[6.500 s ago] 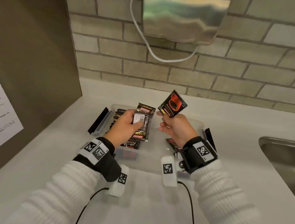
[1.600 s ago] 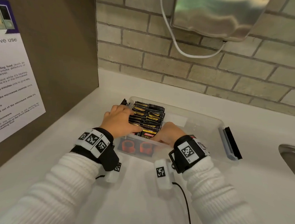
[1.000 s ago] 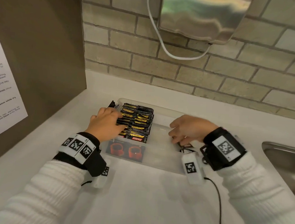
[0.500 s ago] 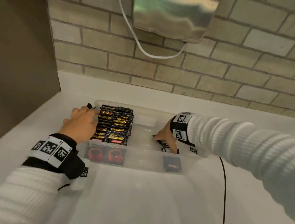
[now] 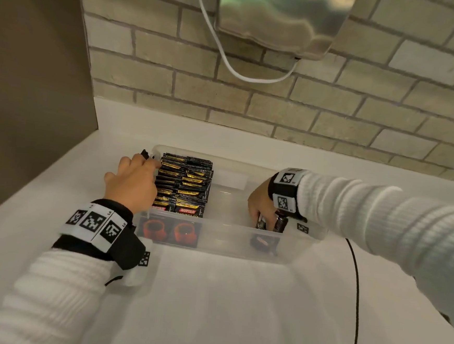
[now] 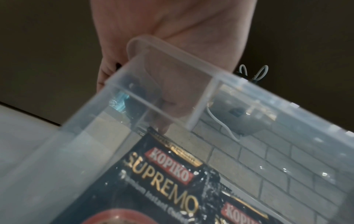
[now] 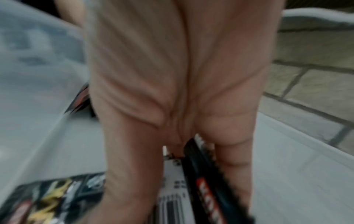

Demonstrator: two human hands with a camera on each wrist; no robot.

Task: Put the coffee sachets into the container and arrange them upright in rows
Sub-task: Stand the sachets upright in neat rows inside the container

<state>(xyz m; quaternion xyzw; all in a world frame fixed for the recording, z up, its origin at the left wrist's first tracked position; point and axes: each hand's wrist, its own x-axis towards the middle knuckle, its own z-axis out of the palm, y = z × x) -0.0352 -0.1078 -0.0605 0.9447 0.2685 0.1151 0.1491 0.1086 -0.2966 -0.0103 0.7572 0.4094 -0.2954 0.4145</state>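
Note:
A clear plastic container [image 5: 216, 226] stands on the white counter. Black and gold coffee sachets [image 5: 184, 184] stand upright in rows at its left end. My left hand [image 5: 133, 180] straddles the left end wall, thumb inside against the sachets and fingers curled outside by the black latch. In the left wrist view a Kopiko sachet [image 6: 168, 178] shows through the wall. My right hand [image 5: 263, 210] reaches down into the right end and pinches a couple of sachets [image 5: 278, 224] between thumb and fingers; the right wrist view shows the black sachet [image 7: 206, 189]. Another loose sachet [image 5: 265, 242] lies on the floor below.
A brown panel [image 5: 32, 75] borders the counter on the left. The brick wall behind carries a metal dispenser [image 5: 281, 18] with a white cable. A black cable [image 5: 356, 290] trails over the counter on the right. Bare counter [image 5: 223, 307] lies in front of the container.
My right hand left the upright rows, crossed to the right end of the container and took hold of loose sachets there. The left hand stayed at the left end.

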